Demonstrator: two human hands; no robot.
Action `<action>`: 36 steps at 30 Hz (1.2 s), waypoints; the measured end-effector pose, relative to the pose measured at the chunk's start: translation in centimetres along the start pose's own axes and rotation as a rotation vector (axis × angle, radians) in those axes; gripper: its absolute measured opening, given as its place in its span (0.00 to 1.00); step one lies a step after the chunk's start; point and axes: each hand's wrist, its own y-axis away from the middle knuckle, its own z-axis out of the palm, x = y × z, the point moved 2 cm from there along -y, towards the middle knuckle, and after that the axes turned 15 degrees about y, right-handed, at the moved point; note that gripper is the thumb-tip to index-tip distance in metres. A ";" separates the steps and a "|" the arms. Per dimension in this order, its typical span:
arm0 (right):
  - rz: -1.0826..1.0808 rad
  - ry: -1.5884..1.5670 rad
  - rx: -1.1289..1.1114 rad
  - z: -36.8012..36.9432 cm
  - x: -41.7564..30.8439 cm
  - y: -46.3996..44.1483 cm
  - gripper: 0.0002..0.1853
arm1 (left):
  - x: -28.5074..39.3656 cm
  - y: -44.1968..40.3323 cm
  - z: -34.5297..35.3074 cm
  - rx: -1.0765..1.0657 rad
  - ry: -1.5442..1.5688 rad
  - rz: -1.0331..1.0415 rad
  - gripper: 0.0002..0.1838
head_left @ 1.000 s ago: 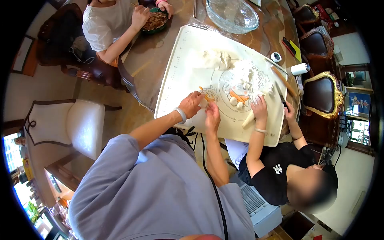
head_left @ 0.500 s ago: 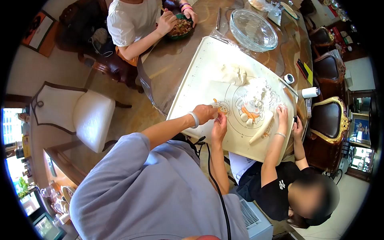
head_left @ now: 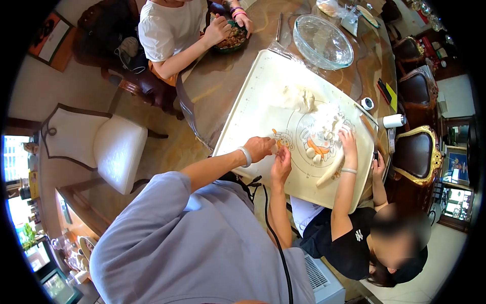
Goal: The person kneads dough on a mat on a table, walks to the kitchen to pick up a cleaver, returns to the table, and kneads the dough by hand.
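Note:
My left hand [head_left: 259, 148], with a pale band on its wrist, is closed in a pinch over the near left part of the white baking mat [head_left: 243, 119]. Close beside it my right hand [head_left: 281, 163] is also closed. A small pale piece of dough [head_left: 274, 149] shows between the fingertips of both hands. Several small dough lumps [head_left: 315, 156] lie on the mat's printed rings. To their right is a long dough roll [head_left: 330, 171]. Farther back are a large dough mass [head_left: 298, 99] and a heap of flour [head_left: 328, 119].
A person in black at the right reaches a hand [head_left: 348, 147] to the flour, the other hand by a black handle [head_left: 375, 149]. Opposite, a person in white stirs a bowl of filling [head_left: 233, 43]. A glass bowl [head_left: 324, 43] and a white bottle [head_left: 394, 120] stand on the table.
My hands have drawn slightly apart, exposing the pale piece between them. The person at the right has moved one hand from beside the dough roll back toward the flour.

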 end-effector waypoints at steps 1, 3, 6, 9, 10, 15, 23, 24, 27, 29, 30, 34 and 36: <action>0.008 0.016 -0.014 0.2 0.4 -0.1 0.19 | -0.1 -0.1 0.1 0.010 0.008 0.029 0.15; 0.000 0.020 -0.027 0.8 1.2 -0.4 0.18 | -0.6 -0.3 0.4 -0.002 0.008 0.048 0.16; -0.028 0.030 -0.016 1.0 1.7 -1.1 0.17 | -1.3 -1.1 0.8 -0.030 0.010 0.023 0.20; -0.035 0.119 0.052 -0.2 0.4 -0.6 0.14 | -2.2 -0.8 0.4 -0.014 0.118 -0.041 0.22; -0.037 0.137 0.046 -0.1 0.4 -0.4 0.14 | -2.0 -0.8 0.0 -0.022 0.181 -0.088 0.23; -0.023 0.136 0.004 -1.0 -0.5 -1.4 0.14 | -1.0 -0.3 -0.1 0.011 0.179 -0.107 0.22; -0.019 0.545 -0.124 -1.7 -2.4 -3.8 0.27 | -2.5 2.9 -1.8 0.075 0.295 -0.131 0.21; -0.026 0.591 -0.144 -1.6 -2.4 -4.0 0.27 | -2.7 3.2 -1.9 0.080 0.302 -0.131 0.20; -0.059 0.728 -0.140 -1.3 -2.1 -4.5 0.29 | -2.9 3.7 -1.8 0.099 0.324 -0.128 0.19; 0.037 0.472 -0.190 -2.0 -1.5 -5.0 0.27 | -3.0 3.7 -1.8 0.117 0.339 -0.130 0.18; 0.083 0.344 -0.219 -2.3 -1.3 -5.4 0.27 | -2.9 3.7 -1.9 0.131 0.331 -0.121 0.18; 0.034 0.516 -0.205 -1.8 -0.8 -6.4 0.28 | -3.0 3.7 -1.7 0.162 0.308 -0.091 0.17; 0.014 0.513 -0.194 -1.7 -0.5 -6.3 0.27 | -3.0 4.0 -1.4 0.164 0.316 -0.088 0.16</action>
